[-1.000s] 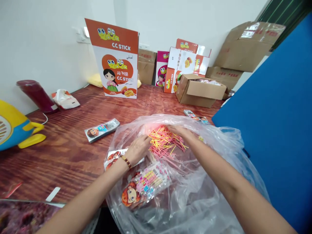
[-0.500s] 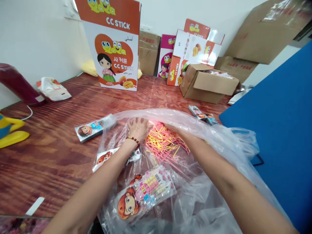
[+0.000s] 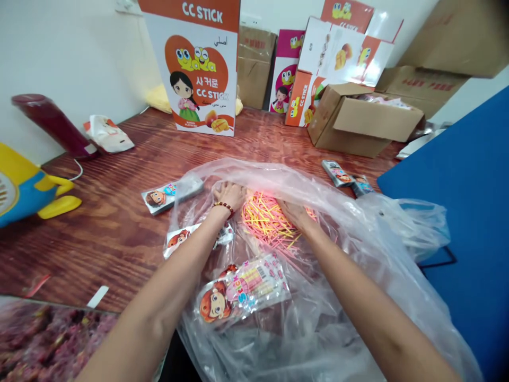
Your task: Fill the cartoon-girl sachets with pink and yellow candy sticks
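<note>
Near the centre of the frame we see a loose heap of thin pink and yellow sticks (image 3: 265, 217) lying inside a large clear plastic bag (image 3: 350, 276) spread over a brown wooden table (image 3: 107, 228). The left hand (image 3: 229, 193), with a bead bracelet (image 3: 224, 207) at its wrist, rests at the upper left edge of the heap with its fingers spread and curved downward; we cannot tell whether it grips any sticks. The right hand (image 3: 294, 213) lies at the right edge of the heap, palm down and partly veiled by the plastic film, so we cannot tell what, if anything, it has hold of. The heap thus lies between the two hands, touching both. The sticks do not share one direction: most have their long axes running from the upper left toward the lower right of the frame, while others cross them at angles. Below the heap, toward the lower centre, a printed packet (image 3: 242, 291) with a cartoon face lies flat in the bag, its long axis running from lower left to upper right. A similar packet (image 3: 172, 193) lies on the table just left of the bag. In the upper centre stands an orange and white box (image 3: 199, 63) marked CC STICK.
</note>
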`<state>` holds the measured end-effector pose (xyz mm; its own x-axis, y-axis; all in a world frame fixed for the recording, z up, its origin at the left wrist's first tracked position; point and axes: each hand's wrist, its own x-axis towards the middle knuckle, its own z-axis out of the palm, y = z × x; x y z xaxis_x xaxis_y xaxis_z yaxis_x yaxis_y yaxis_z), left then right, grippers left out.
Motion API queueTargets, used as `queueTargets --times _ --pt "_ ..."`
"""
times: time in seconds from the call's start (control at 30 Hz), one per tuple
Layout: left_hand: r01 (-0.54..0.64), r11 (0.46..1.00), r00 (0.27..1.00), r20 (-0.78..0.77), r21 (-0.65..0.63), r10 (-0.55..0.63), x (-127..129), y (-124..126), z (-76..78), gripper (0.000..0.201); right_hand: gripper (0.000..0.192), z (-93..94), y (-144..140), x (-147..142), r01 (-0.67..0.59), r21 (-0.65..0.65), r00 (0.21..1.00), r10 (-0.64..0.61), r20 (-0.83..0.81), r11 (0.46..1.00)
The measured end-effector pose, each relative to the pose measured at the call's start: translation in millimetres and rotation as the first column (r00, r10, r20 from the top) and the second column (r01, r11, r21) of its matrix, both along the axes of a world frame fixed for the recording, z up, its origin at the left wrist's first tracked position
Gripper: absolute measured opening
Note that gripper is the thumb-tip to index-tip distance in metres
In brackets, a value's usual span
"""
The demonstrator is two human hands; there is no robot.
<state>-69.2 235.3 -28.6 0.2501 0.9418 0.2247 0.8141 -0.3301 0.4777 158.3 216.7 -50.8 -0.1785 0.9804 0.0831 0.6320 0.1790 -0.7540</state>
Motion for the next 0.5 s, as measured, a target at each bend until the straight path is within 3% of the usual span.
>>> queueTargets --times 0.1,0.2,0.3,0.4,0.5 --pt "-0.004 1.0 0.998 -0.058 -0.003 0.004 -10 -30 21.7 0.032 0.029 2.6 0 -2 0.045 0.031 0.988 -0.049 0.148 0.999" --pt "0.184 0.979 0.977 -0.095 -0.086 -0.192 -21 -83 33.8 0.02 0.033 8.5 -4 -4 0.05 0.009 0.975 -0.051 0.218 0.999" --pt "0.357 0.864 0.911 -0.071 -0.356 -0.406 -29 -134 31.0 0.031 0.037 19.8 -16 -8 0.058 0.032 0.949 -0.065 0.308 0.998" --pt "0.314 0.846 0.905 -0.133 -0.43 -0.403 -28 -158 25.4 0.049 0.04 34.2 -34 -13 0.068 0.083 0.883 -0.098 0.46 0.994" --pt "0.249 0.841 0.884 -0.242 -0.481 -0.4 -21 -164 24.6 0.064 0.036 46.3 -58 -14 0.017 0.131 0.849 -0.083 0.521 0.991"
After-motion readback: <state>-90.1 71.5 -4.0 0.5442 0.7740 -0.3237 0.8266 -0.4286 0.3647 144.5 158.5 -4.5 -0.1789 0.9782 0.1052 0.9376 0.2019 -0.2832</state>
